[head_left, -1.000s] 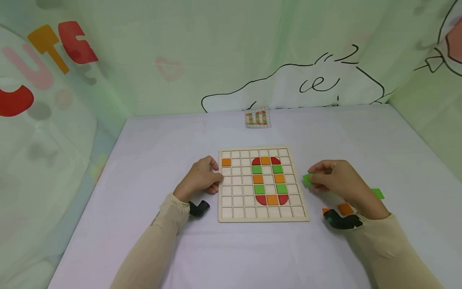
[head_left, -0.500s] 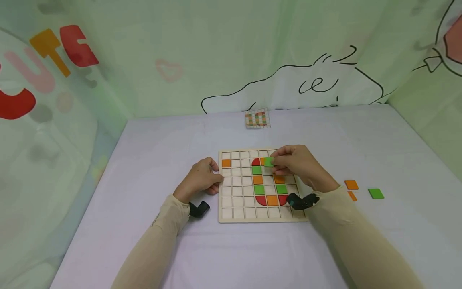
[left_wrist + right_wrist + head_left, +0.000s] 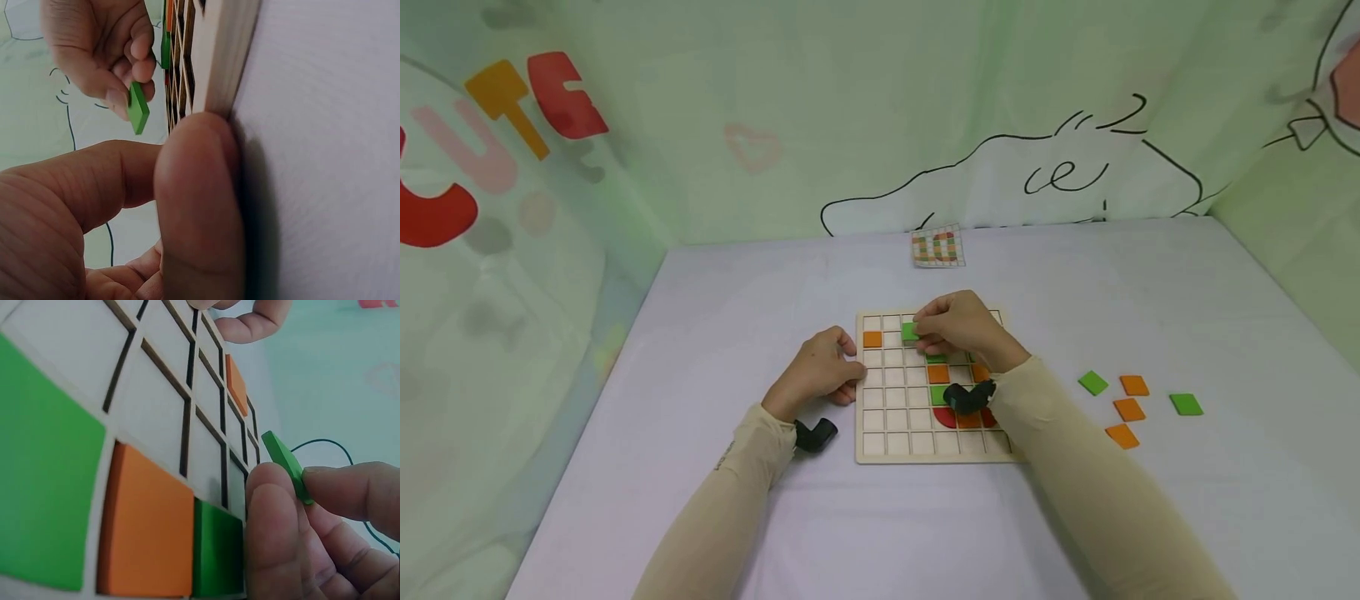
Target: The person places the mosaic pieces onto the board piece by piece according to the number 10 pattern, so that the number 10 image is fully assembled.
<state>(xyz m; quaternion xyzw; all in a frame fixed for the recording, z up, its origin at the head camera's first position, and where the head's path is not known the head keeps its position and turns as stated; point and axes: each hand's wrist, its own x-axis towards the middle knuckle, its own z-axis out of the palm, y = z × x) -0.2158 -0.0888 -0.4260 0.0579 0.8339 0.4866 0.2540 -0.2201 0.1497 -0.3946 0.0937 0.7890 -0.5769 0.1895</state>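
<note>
A wooden grid board (image 3: 897, 458) lies flat, with an orange square (image 3: 872, 339) near its upper left and red, green and orange pieces in its right half, partly covered by the right arm. My right hand (image 3: 964, 325) pinches a green square (image 3: 909, 332) between thumb and fingers over the upper part of the grid; in the right wrist view that green square (image 3: 286, 464) is tilted and clear of the board. At the board's left edge rests my left hand (image 3: 817, 367), its thumb (image 3: 199, 194) touching the wooden rim (image 3: 219, 56) in the left wrist view.
Right of the board lie loose pieces: a green square (image 3: 1093, 383), another green square (image 3: 1186, 405) and several orange squares (image 3: 1129, 409). A small patterned card (image 3: 937, 247) stands or lies at the table's back edge, before a printed curtain (image 3: 737, 100).
My right hand took a green square from beside the board's right side and has moved left across the grid with it. The left hand stays at the board's left edge.
</note>
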